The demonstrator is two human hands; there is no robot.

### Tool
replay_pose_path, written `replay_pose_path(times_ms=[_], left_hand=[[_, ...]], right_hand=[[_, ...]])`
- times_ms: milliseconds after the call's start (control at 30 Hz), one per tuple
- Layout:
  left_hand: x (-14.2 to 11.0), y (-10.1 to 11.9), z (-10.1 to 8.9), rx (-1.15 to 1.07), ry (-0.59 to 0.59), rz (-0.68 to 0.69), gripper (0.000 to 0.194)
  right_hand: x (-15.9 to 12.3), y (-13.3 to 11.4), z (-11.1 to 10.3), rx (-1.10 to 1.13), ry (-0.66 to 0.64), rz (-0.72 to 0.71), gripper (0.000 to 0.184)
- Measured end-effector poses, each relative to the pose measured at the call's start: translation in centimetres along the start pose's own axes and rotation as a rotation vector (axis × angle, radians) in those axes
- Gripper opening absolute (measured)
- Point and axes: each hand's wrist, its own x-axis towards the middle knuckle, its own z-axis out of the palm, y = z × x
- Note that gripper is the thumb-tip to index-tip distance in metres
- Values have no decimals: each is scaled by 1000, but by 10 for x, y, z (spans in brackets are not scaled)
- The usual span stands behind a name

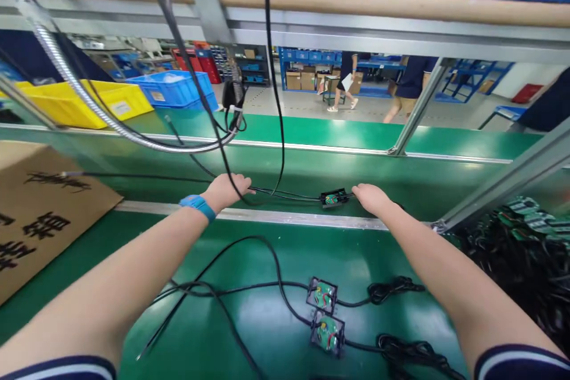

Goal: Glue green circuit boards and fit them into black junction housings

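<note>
In the head view, our left grip [229,190] clasps black cable [307,199]; our right grip [367,197] pinches the lead beside a lidless case [333,198], which lies close at its nine o'clock, long axis sideways. Beyond our left, yellow bin [84,104] at ten, blue bin [173,90] at eleven, contents unclear.

Two circuit boxes [328,333]: on tabletop [356,255]
Third box [333,198]: behind these, between left hand [226,191] and right hand [370,198]
Carton [44,211]: left
Cable heap [512,273]: right
</note>
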Motion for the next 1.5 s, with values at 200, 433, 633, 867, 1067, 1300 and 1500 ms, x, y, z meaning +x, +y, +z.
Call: replay_pose_path(times_ms=[200,433,633,867,1067,1300,1500], left_hand=[[68,1,46,5,-14,-91,42],[91,23,77,-104,31,-390,64],[-35,75,41,-550,46,120,44],[-164,148,42,-758,-39,491,54],[-200,183,40,-659,175,406,53],[-274,216,55,-660,220,537,82],[-282,220,67,-693,302,481,67]], right_hand=[[49,16,28,-8,-40,39,33],[68,20,49,50,31,122,51],[-65,-27,13,406,73,-80,30],[-199,-129,20,662,-5,-129,44],[-158,-185,4,484,-20,-80,50],[-146,-181,-3,382,2,-78,49],[-172,-171,-19,382,-14,-60,39]])
